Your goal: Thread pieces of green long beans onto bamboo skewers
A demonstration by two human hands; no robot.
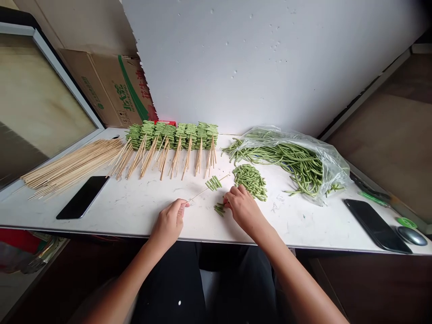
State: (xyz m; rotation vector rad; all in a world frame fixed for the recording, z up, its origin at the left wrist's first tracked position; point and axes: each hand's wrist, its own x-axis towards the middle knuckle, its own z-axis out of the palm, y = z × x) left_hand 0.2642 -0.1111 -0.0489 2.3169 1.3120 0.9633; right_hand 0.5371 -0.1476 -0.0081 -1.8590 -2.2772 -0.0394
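My left hand (170, 220) pinches the near end of a thin bamboo skewer (202, 191) that slants up to the right and carries several short green bean pieces (213, 182). My right hand (243, 208) rests closed on the white table (135, 207), its fingertips on a small bunch of cut bean pieces (219, 209). Just beyond it lies a pile of cut bean pieces (250, 180).
Finished bean skewers (173, 144) are lined up at the back, with loose bamboo skewers (72, 166) on the left. A plastic bag of long beans (293, 159) lies right. One phone (83, 197) sits at left, another phone (376, 225) at right beside a mouse (411, 235).
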